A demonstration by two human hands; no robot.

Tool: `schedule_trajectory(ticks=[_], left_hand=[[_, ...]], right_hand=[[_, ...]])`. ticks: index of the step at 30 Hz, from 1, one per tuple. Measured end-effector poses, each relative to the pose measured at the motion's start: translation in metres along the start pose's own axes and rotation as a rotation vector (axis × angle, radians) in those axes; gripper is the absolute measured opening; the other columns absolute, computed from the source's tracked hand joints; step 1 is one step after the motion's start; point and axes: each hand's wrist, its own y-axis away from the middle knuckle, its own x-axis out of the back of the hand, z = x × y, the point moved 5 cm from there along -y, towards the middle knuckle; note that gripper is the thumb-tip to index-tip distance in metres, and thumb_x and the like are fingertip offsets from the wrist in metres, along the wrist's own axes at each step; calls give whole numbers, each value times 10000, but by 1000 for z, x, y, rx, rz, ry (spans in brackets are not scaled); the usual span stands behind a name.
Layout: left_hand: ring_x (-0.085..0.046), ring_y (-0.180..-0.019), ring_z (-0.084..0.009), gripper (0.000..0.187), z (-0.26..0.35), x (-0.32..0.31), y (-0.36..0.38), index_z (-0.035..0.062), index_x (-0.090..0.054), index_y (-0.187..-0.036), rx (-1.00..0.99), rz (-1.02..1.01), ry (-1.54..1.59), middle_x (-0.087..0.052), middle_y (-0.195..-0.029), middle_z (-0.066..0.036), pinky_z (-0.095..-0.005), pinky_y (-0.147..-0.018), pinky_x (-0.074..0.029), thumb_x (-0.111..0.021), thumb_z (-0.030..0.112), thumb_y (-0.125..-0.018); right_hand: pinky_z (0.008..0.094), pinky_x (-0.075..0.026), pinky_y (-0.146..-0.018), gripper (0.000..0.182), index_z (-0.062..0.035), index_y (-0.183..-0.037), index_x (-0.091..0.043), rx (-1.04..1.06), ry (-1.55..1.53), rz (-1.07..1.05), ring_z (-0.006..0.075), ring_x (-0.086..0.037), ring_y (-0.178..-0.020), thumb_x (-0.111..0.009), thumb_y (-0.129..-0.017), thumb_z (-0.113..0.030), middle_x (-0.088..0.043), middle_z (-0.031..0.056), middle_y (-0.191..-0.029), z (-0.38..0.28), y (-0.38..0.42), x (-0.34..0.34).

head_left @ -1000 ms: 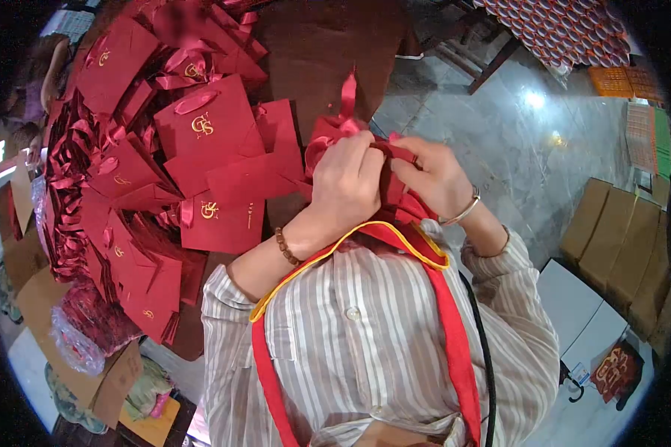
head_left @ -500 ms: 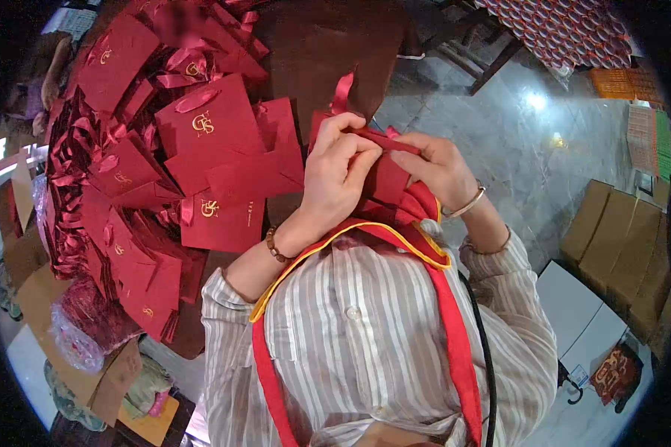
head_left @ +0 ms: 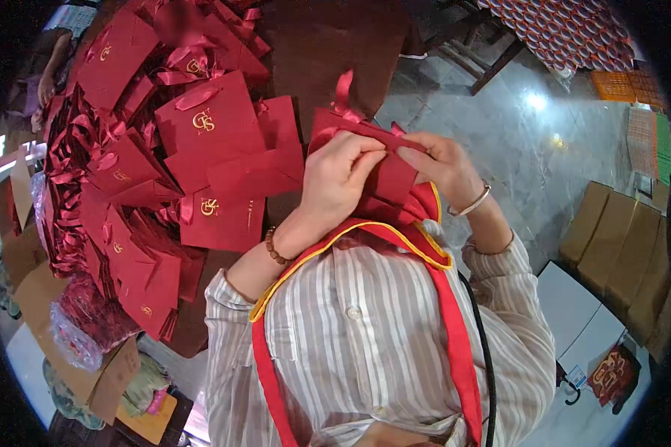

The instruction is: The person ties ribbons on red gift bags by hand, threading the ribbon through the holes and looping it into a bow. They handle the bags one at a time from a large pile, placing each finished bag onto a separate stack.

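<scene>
A red paper bag [head_left: 389,177] with ribbon at its top edge is held between my two hands, close to my chest. My left hand [head_left: 341,175] pinches the bag's upper edge with thumb and forefinger, its other fingers curled. On the bag's right side my right hand [head_left: 441,165] grips the same edge, thumb on the near face. A loop of red ribbon [head_left: 343,91] stands up beyond my left hand. Left of my hands lies a large pile of red bags [head_left: 210,123] with gold lettering and ribbons.
The bags lie on a dark brown table [head_left: 328,45]. Cardboard boxes [head_left: 611,242] stand on the floor at the right. Orange crates [head_left: 615,86] are at the upper right. Another person's arm [head_left: 52,74] shows at the far upper left.
My left fingers have drawn in and lowered, showing more of the bag's top edge and ribbon. My right hand has shifted slightly right.
</scene>
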Motion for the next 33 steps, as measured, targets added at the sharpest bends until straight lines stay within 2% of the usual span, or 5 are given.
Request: schedule_trajectory(ticks=[15, 18, 21, 30, 33], left_hand=[[-555, -616, -305, 66, 18, -8, -1, 3, -560, -800, -270, 57, -290, -545, -702, -134, -364, -540, -447, -609, 14, -757], [-549, -619, -296, 87, 20, -11, 1, 3, -549, -812, -343, 63, -365, -534, -697, -126, -360, -543, -450, -603, 13, -745], [-544, -633, -286, 128, 17, -17, 4, 1, -540, -822, -412, -5, -515, -523, -706, -120, -356, -566, -453, -582, 1, -700], [-478, -579, -256, 102, 17, -18, 6, 30, -461, -711, -615, 5, -553, -433, -655, -103, -344, -527, -405, -539, 57, -651], [-545, -616, -283, 105, 5, -15, 4, -1, -533, -792, -405, 34, -273, -522, -700, -133, -362, -560, -446, -567, -44, -702]], right_hand=[[334, -473, -665, 252, 26, -997, -575, 228, 474, 137, 284, -621, -755, -579, -806, -139, -623, 188, -847, -18, 6, -4], [212, -423, -518, 248, 22, -1055, -568, 278, 504, 95, 38, -507, -582, -564, -847, -113, -558, -5, -649, -19, 6, -6], [343, -472, -636, 232, 19, -972, -577, 263, 502, 114, 310, -613, -720, -570, -795, -132, -604, 201, -821, -18, 7, -7], [323, -450, -573, 211, 18, -957, -576, 166, 410, 73, 267, -585, -615, -551, -790, -109, -583, 192, -733, -15, 5, -9], [212, -438, -567, 234, 46, -1049, -560, 178, 430, 62, 55, -531, -636, -543, -837, -52, -589, 23, -736, -14, 6, -13]])
